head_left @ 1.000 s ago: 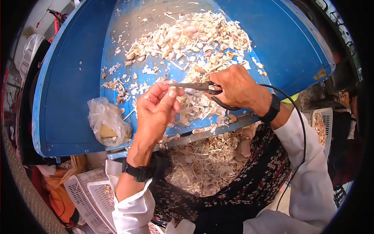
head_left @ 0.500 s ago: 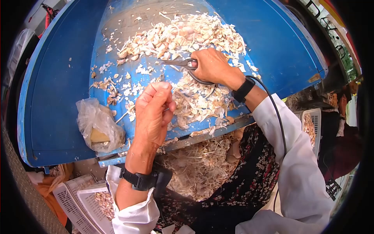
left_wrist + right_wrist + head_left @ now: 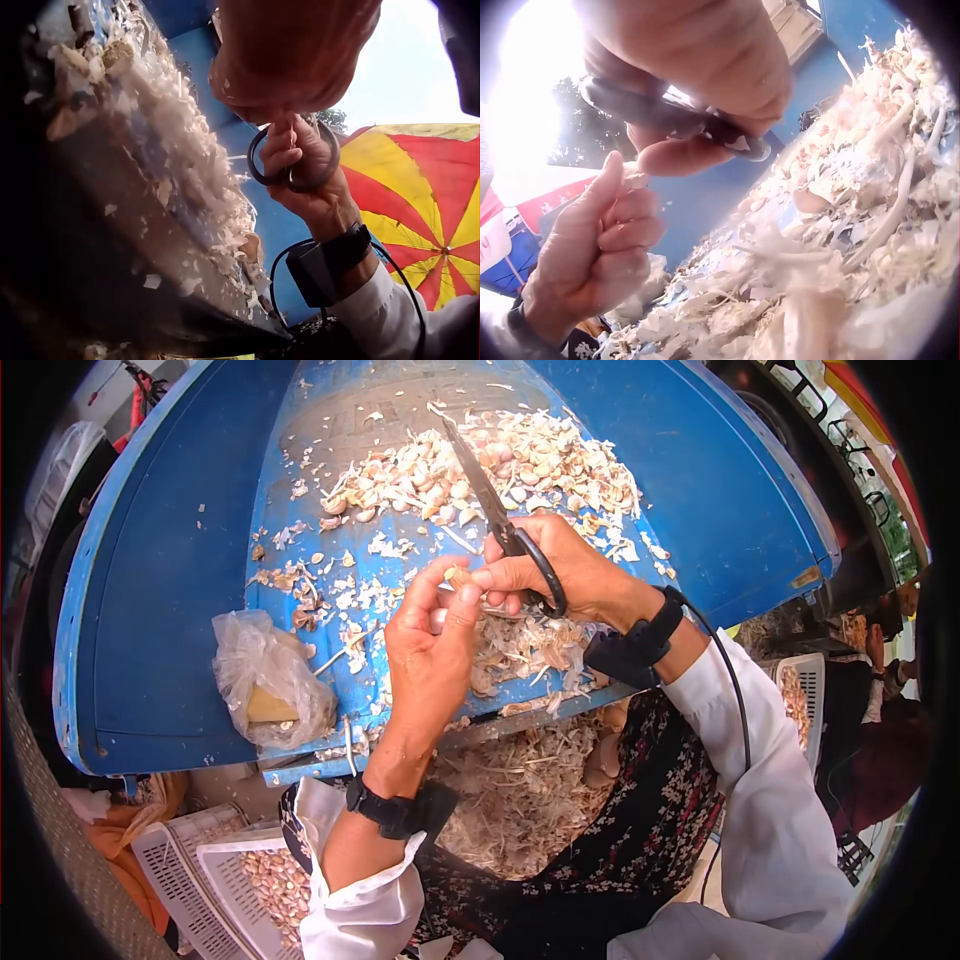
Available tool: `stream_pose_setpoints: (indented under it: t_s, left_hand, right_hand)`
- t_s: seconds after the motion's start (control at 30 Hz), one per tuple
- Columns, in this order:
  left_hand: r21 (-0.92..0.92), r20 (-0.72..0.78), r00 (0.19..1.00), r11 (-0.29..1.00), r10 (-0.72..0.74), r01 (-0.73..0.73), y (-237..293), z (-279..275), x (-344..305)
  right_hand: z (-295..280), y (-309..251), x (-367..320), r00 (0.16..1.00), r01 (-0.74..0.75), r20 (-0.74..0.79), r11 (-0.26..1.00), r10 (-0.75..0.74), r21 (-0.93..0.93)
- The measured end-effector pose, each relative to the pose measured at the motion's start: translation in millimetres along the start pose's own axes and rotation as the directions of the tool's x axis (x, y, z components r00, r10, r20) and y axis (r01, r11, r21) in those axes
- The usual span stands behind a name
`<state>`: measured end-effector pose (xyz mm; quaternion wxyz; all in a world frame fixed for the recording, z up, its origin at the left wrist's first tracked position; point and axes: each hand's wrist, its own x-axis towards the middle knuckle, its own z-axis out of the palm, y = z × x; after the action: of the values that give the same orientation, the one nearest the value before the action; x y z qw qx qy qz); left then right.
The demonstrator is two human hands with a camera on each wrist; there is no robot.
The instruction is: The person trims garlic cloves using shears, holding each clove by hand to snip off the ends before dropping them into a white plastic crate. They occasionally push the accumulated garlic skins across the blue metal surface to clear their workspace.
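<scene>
Between thumb and fingers my left hand (image 3: pixel 435 645) pinches a garlic clove (image 3: pixel 458 577), and a second pale clove (image 3: pixel 437 621) shows lower against its fingers. My right hand (image 3: pixel 575 565) holds black-handled scissors (image 3: pixel 487 492), their blades pointing up and away over the garlic pile. The right thumb and fingertips meet the pinched clove, as the right wrist view also shows at the clove (image 3: pixel 634 176). In the left wrist view the scissors' handle loops (image 3: pixel 334 161) sit around the right hand's fingers, while the left hand's own grip hides the clove.
A heap of garlic cloves (image 3: pixel 430 480) lies on the blue tray (image 3: pixel 160 610), with loose skins (image 3: pixel 530 650) nearer me. A plastic bag (image 3: pixel 270 680) rests at the left. Trimmings (image 3: pixel 510 790) lie below the tray edge. White baskets of cloves (image 3: pixel 275 885) stand low left and right.
The right hand first drew the scissors away from the left hand, then came back to it. The blades swung from pointing left to pointing up and away. The right thumb now touches the clove.
</scene>
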<state>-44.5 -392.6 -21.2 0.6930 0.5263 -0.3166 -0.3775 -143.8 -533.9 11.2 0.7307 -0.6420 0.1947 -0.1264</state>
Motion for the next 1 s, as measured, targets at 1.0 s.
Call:
stream_pose_setpoints:
  t_s: [1.0]
  left_hand:
    - [0.373,0.166,0.986,0.924,0.028,-0.089,18,-12,-2]
  right_hand:
    - [-45,-8,-38,0.916,0.334,0.277,0.167,-0.290,-0.928]
